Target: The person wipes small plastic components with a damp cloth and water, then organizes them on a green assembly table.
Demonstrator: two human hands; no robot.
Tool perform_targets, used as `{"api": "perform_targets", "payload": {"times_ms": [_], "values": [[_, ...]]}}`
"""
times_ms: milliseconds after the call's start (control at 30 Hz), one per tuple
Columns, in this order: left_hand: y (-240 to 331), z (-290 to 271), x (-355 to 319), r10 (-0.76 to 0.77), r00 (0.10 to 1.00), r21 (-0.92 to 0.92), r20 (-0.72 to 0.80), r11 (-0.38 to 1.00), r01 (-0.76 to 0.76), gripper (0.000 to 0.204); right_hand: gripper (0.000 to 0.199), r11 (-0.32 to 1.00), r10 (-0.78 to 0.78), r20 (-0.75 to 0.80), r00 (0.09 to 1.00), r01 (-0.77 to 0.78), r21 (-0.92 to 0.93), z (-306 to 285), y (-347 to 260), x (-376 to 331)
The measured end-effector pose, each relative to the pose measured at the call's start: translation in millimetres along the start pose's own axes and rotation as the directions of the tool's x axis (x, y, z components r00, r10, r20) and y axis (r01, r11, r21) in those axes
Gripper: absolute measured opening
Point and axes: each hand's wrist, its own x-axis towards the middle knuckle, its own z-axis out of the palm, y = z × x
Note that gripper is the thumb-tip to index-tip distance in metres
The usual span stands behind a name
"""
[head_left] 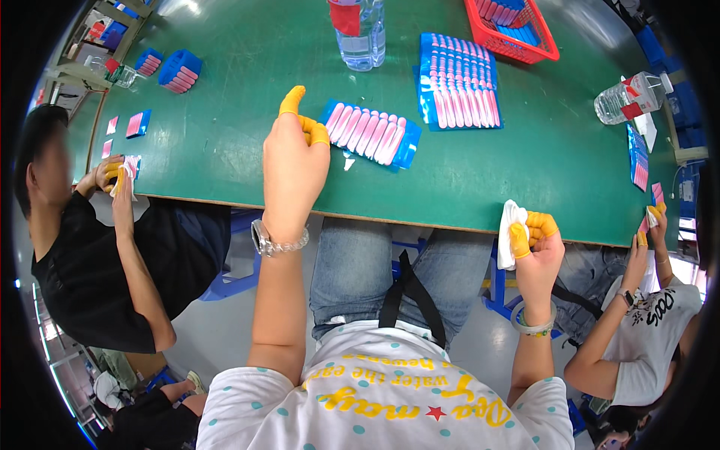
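My left hand (296, 165) wears yellow finger cots and reaches over the green table. One finger points away from me, apart from the others; some fingers are hidden. Its nearer yellow fingertips are at the left end of a blue card (406, 148) bearing a row of pink-and-white strips. No grip on the card shows. By the table's front edge, my right hand (538, 255), also in yellow finger cots, is closed on a folded white cloth (508, 235). A small white scrap (349, 162) lies just in front of the card.
Beyond stand a stack of similar blue-and-pink cards (459, 82), a red basket (550, 51) of strips and a clear bottle (361, 45). Another bottle (626, 99) is at the right. A co-worker (127, 247) sits at the left, another (637, 322) at the right, both handling small pieces.
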Motion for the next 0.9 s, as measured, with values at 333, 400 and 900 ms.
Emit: {"api": "perform_targets", "payload": {"times_ms": [333,400,900], "values": [[-2.7,6.9,-1.2,0.005,0.998,-0.015,-0.069,1.000,-0.006,0.052,0.021,1.000,0.003,0.000,1.000,-0.003,0.027,6.5,0.0,-2.9],[-2.7,7.6,-0.7,0.010,0.997,-0.008,-0.083,1.000,-0.011,0.052,0.021,1.000,0.005,0.003,1.000,-0.005,0.029,6.6,-0.4,-3.1],[-3.1,11.9,-6.0,0.090,0.990,0.181,-0.110,0.981,-0.069,0.045,0.020,0.999,0.005,-0.016,1.000,-0.004,0.047,5.0,4.6,-3.7]]}}
